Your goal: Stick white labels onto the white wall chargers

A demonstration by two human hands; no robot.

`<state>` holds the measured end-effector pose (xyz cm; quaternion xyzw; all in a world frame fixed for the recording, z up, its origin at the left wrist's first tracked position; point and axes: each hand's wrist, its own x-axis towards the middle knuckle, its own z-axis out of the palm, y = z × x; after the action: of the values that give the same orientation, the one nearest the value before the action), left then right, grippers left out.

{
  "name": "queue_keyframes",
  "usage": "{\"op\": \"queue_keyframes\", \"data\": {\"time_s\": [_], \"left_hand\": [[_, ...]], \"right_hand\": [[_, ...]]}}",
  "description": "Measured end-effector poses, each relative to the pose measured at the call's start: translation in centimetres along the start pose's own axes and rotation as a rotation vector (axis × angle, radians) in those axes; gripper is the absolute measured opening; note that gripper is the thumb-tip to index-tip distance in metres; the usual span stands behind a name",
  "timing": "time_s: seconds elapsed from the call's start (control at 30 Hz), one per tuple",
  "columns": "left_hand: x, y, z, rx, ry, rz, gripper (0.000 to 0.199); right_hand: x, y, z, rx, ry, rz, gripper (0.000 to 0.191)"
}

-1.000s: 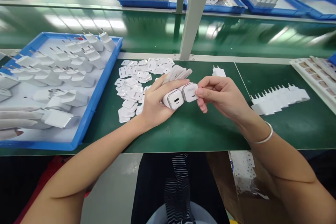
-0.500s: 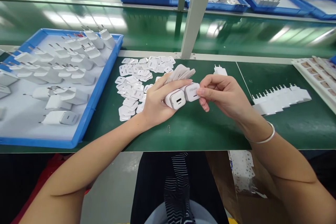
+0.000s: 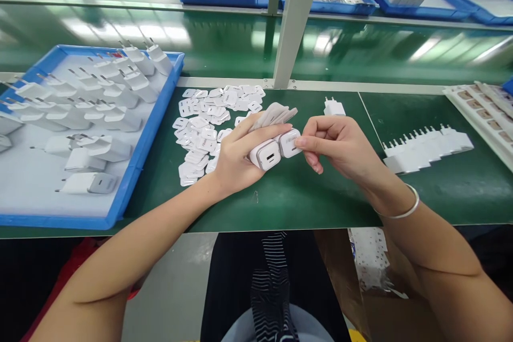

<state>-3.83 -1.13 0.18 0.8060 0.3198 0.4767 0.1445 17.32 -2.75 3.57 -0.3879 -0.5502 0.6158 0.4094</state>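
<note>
My left hand (image 3: 238,155) is closed around a white wall charger (image 3: 267,155), whose end with a dark port faces me. Several thin white plastic covers (image 3: 276,114) are fanned between the fingers of the same hand. Against the charger's right side is a white rounded-square cover (image 3: 289,142) with faint grey lettering; whether it is loose or part of a second charger, I cannot tell. The thumb and forefinger of my right hand (image 3: 334,144) pinch its right edge. Behind that hand, a two-pin charger (image 3: 334,107) stands on the bench, partly hidden.
A blue-rimmed tray (image 3: 138,157) of chargers fills the left side. Loose white covers (image 3: 200,141) lie beside it. Overlapping chargers (image 3: 428,148) form a row at right, near a slotted white tray (image 3: 476,117). A metal post (image 3: 294,26) rises behind; more trays (image 3: 222,0) sit beyond.
The view has shifted slightly. Both hands keep nearly the same pose, and the lettered cover remains pinched beside the charger, turned very slightly.
</note>
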Motion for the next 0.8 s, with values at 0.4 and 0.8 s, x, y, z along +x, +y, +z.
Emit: {"op": "queue_keyframes", "data": {"time_s": [0.4,0.8], "left_hand": [[-0.2,-0.1,0.1,-0.035,0.007,0.055,0.035],[0.1,-0.2,0.2,-0.056,0.019,0.118,0.037]], "right_hand": [[0.2,0.2,-0.2,0.049,-0.037,0.052,0.037],[-0.1,1.2,0.9,0.046,0.084,-0.048,0.040]]}}
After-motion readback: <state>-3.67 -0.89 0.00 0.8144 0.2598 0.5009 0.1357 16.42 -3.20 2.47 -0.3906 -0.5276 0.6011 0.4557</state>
